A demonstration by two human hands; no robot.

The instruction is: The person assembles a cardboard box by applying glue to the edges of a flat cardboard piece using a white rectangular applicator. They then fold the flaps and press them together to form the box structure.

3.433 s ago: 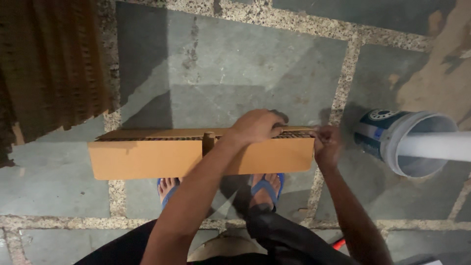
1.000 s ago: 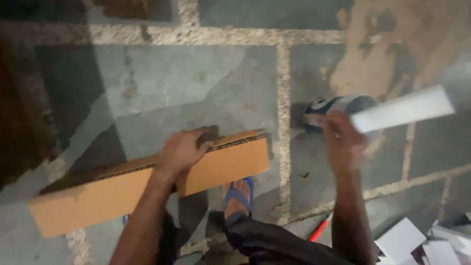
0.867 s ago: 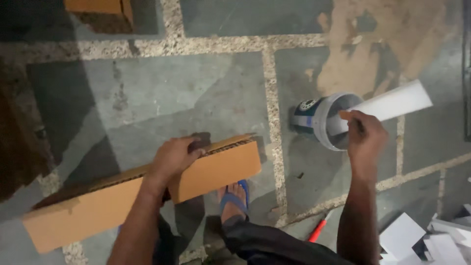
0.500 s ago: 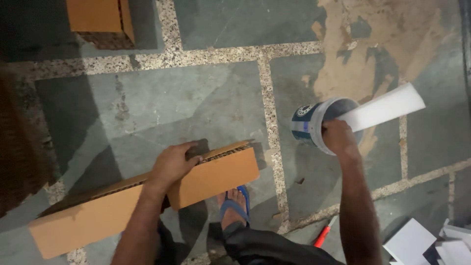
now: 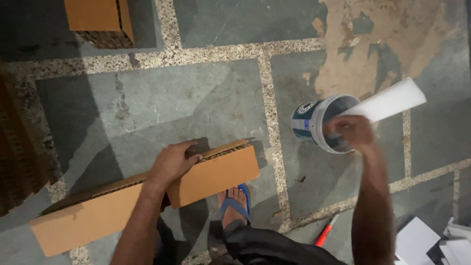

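The left hand [image 5: 172,163] is clamping the long brown corrugated cardboard slab [image 5: 147,196] upright while the blurred right hand [image 5: 351,133], seemingly closed on a white flat strip [image 5: 387,102], is dipping it squarely into the blue-and-white plastic tub [image 5: 314,122].

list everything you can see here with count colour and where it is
cardboard strip: 1, tan, long, stood on edge on the floor, lower left
small cardboard block: 1, tan, top left
corrugated stack: 1, brown, left edge
bucket: 1, white and blue, right of centre on the floor
white stick: 1, flat, reaching into the bucket
red tool: 1, floor, lower right
white sheets: several, bottom right corner
floor: grey slabs, speckled joints
blue sandal: 1, on the foot, bottom centre
left hand: on the strip's top edge
right hand: at the bucket rim, gripping the stick
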